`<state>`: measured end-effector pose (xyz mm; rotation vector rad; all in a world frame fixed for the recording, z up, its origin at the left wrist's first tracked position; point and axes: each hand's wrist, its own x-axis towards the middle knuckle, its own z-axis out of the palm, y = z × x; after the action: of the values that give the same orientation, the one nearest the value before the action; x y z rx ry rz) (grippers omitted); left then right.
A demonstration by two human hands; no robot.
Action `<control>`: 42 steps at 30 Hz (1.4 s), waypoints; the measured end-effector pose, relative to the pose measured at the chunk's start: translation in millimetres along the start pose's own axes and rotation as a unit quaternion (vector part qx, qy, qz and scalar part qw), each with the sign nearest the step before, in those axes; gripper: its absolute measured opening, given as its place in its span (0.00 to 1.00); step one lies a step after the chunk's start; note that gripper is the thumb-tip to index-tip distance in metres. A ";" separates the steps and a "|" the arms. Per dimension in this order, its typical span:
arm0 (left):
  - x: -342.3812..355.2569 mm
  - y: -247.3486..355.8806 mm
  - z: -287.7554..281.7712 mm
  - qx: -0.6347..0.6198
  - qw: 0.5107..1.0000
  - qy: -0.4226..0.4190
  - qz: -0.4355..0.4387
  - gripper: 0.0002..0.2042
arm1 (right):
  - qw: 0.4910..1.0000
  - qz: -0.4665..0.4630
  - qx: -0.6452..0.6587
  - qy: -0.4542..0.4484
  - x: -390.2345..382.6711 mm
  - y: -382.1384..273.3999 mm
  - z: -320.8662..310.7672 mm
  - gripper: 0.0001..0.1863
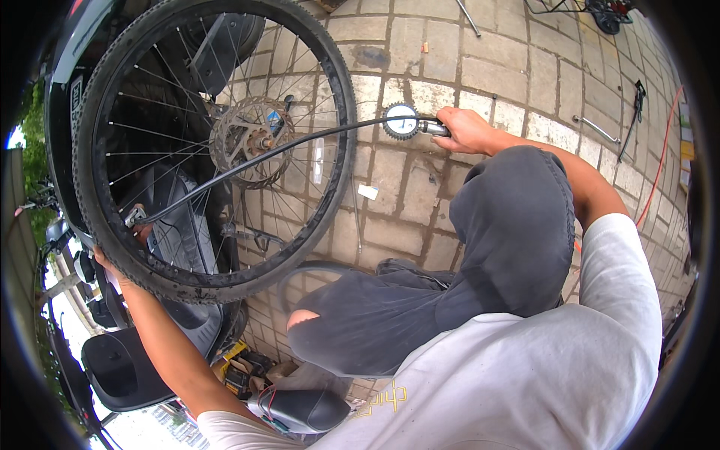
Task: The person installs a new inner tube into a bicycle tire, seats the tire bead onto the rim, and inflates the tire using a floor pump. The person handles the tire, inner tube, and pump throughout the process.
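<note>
A bicycle wheel (339,161) with a knobbly black tyre, spokes and a brake disc (244,142) stands upright at the left. My left hand (111,264) is closed round the tyre at its lower left, mostly hidden behind it; fingers show inside the rim beside a metal air chuck (135,216). That chuck sits at the rim where the valve would be; the valve itself is hidden. A black hose (289,136) runs from it across the spokes to a tyre inflator with a round dial gauge (401,121). My right hand (466,130) grips the inflator's metal handle.
Black scooters (124,367) stand close behind the wheel. On the paved floor (495,71) lie a metal wrench (596,129), a black tool (639,101), a metal rod (469,19) and a white scrap (367,192). A red hose (661,154) runs along the right.
</note>
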<state>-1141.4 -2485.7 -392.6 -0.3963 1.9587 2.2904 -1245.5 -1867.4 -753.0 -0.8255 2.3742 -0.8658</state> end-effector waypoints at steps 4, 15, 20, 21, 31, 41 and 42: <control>1.4 -0.3 1.3 0.003 1.000 -0.027 -0.007 0.45 | 1.000 0.005 -0.001 -0.003 -0.2 -0.4 0.3 0.17; 2.6 3.7 4.1 -0.023 0.999 -0.041 -0.024 0.45 | 0.997 -0.054 -0.041 0.021 -5.1 6.8 1.7 0.26; -4.0 9.8 11.1 0.004 0.999 0.014 -0.040 0.47 | 0.988 -0.098 -0.100 0.069 -10.0 -2.2 -5.8 0.27; -1.8 11.6 13.7 0.012 0.999 0.006 -0.037 0.47 | 0.987 -0.093 -0.104 0.076 -10.2 -3.3 -8.3 0.26; 3.0 26.2 69.0 0.155 0.988 0.008 0.006 0.47 | 0.969 -0.005 -0.072 0.235 3.7 -1.2 -17.0 0.26; 19.8 34.4 161.9 0.221 0.975 0.022 0.030 0.44 | 0.975 0.053 -0.045 0.213 -14.1 3.3 -13.1 0.27; 20.2 34.1 162.3 0.222 0.974 0.020 0.033 0.44 | 0.975 0.050 -0.046 0.211 -15.6 3.6 -12.4 0.26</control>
<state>-1190.3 -2333.9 -343.0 -0.3349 2.4491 1.8044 -1243.4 -1849.6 -743.5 -0.5911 2.8157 -0.9737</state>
